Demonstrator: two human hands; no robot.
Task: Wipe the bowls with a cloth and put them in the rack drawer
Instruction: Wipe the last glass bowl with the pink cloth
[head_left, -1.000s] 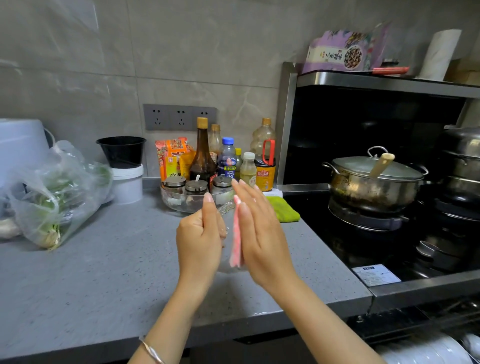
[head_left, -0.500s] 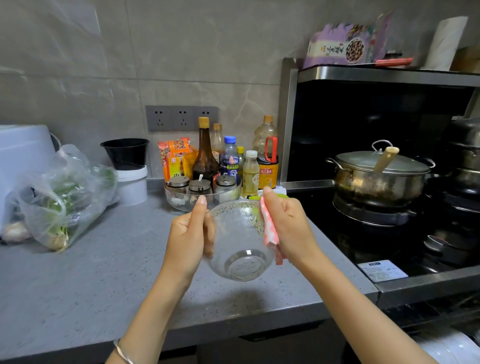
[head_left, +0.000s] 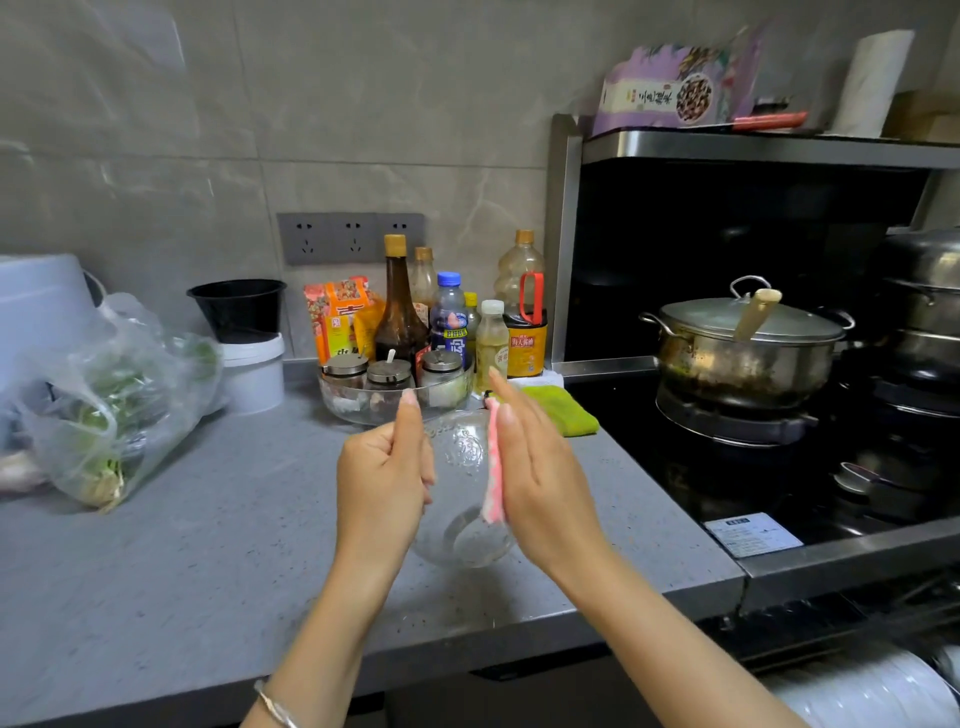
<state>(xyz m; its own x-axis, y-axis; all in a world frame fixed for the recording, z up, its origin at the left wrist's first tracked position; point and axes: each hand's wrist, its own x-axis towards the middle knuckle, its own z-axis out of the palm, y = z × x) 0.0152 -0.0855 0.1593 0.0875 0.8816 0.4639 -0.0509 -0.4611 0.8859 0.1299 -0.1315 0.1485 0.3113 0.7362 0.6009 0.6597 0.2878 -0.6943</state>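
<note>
A clear glass bowl (head_left: 462, 499) is held on its side above the grey counter (head_left: 182, 571), between my two hands. My left hand (head_left: 382, 478) grips its left rim with curled fingers and the thumb up. With straight fingers, my right hand (head_left: 540, 478) presses a pink cloth (head_left: 493, 467) flat against the bowl's right side. White dishes (head_left: 872, 691) show in the rack drawer at the bottom right.
Behind the bowl stands a glass dish of spice jars (head_left: 389, 389) with several sauce bottles (head_left: 400, 312). A green cloth (head_left: 563, 410) lies by the stove, where a lidded pot (head_left: 743, 348) sits. A bag of greens (head_left: 109, 405) lies at the left.
The bowl has turned from facing me base-first to edge-on between my palms. My right hand went from curled round the rim to flat against the bowl's side.
</note>
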